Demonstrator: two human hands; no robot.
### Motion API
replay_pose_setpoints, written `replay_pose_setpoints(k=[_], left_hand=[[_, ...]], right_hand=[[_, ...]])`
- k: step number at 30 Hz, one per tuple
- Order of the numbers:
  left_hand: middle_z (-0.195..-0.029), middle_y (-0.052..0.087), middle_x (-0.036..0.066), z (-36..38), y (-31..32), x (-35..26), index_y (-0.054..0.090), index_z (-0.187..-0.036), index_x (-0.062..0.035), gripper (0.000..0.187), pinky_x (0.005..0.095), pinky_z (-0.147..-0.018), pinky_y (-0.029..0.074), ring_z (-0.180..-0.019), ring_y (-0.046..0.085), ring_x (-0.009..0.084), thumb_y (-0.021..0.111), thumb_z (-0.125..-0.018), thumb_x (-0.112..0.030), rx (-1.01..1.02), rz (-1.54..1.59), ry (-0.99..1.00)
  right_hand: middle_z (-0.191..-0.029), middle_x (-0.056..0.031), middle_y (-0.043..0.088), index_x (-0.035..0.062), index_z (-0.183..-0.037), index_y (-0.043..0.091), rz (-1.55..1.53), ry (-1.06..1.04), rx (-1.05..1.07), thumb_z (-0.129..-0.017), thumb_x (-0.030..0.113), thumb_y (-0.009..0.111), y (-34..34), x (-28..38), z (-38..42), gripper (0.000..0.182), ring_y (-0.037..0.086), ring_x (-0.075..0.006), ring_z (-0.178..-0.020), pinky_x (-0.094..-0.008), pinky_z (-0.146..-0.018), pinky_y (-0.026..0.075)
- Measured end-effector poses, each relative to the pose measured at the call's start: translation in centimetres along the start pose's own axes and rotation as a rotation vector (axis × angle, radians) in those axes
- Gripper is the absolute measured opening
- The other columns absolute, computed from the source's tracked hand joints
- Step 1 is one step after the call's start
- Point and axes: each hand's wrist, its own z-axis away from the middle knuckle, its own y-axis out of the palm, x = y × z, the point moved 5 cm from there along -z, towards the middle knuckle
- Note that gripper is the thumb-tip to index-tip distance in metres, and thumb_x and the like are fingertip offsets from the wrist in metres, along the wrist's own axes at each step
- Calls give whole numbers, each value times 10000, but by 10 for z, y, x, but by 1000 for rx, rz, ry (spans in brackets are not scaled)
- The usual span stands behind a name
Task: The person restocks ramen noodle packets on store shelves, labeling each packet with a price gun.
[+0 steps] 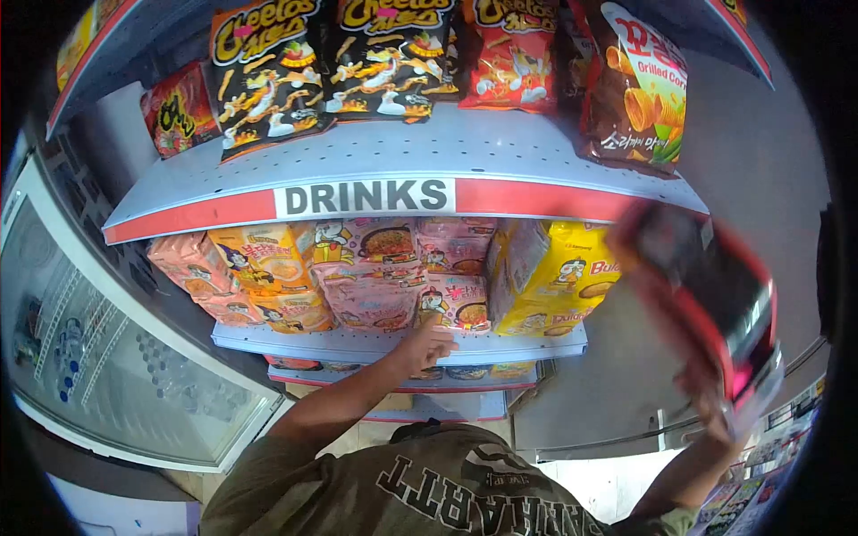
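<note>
My left hand [429, 346] reaches to the middle shelf, its index finger stretched toward a small pink noodle packet [454, 302] and its other fingers partly curled. Nothing shows in that hand. Larger pink noodle packs [368, 290] stand just to its left, and yellow noodle packs [554, 272] to its right. At the right of the view, my right hand [710, 402] holds a stack of red and black packets [706, 286], tilted and smeared by motion; its kind cannot be made out. Part of that hand is hidden behind the packets.
Above, a shelf labelled DRINKS [366, 198] bears black Cheetos bags [268, 80], a red bag [509, 67] and a brown Grilled Corn bag [635, 98]. Orange noodle packs [264, 259] stand at left. A glass-door fridge [125, 339] is at far left, and lower shelves lie beneath.
</note>
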Motion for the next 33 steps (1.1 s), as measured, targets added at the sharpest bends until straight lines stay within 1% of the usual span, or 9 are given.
replay_pose_setpoints(k=[1,3,6,14,18,22,27,30,33], left_hand=[[-1031,665,83,-12,-3,3,541,-1184,-17,655,186,-455,341,-622,539,70,328,-942,-588,12,-34,-9],[-1022,661,76,-21,-3,4,553,-1134,-25,602,185,-449,338,-618,537,71,361,-946,-565,8,14,70],[-978,653,56,-17,0,9,561,-1020,-53,462,189,-474,358,-620,535,74,427,-952,-490,-71,49,160],[-861,668,90,99,46,4,585,-1018,-12,455,253,-563,437,-631,570,123,397,-963,-422,85,-153,335],[-799,672,111,182,49,-15,590,-1006,0,457,279,-615,484,-654,612,154,383,-973,-407,150,-181,363],[-811,682,112,249,46,-68,625,-932,-13,443,259,-591,453,-628,613,145,400,-966,-393,114,-113,589],[-846,676,113,249,14,-137,622,-950,-24,416,256,-616,454,-662,596,146,437,-945,-396,-100,73,850],[-829,674,103,219,-20,-159,609,-938,-61,373,226,-501,418,-615,601,146,471,-927,-408,-163,156,806],[-846,674,96,204,-30,-156,612,-938,-66,363,227,-498,412,-623,601,136,458,-942,-395,-168,87,696]], right_hand=[[-1092,-180,605,14,-1178,515,488,-260,-120,-711,246,745,-3,27,-23,569,606,-363,-997,-442,-841,477],[-1037,-184,616,3,-1116,552,804,-446,-114,-688,180,732,34,103,-88,497,611,-365,-969,-411,-822,473],[-1019,-200,612,5,-1063,582,696,-418,-32,-601,9,669,77,146,-149,470,584,-394,-939,-418,-783,474],[-843,-187,620,-25,-898,545,550,-409,5,-596,36,710,117,153,-189,350,605,-370,-794,-412,-696,474],[-840,-174,629,-30,-902,553,511,-324,133,-587,68,749,128,152,-200,383,616,-350,-773,-388,-684,477],[-824,-155,627,-22,-937,569,539,-333,182,-586,46,755,133,138,-217,403,609,-346,-753,-374,-687,476],[-790,-126,609,4,-886,601,662,-571,-239,-618,68,752,138,165,-179,314,588,-337,-746,-380,-707,468],[-775,-116,596,32,-843,615,591,-594,-432,-672,84,744,158,179,-119,220,587,-322,-765,-378,-709,465],[-750,-105,582,40,-834,606,-17,-413,28,-737,121,736,222,141,-100,182,575,-258,-754,-331,-700,452]])
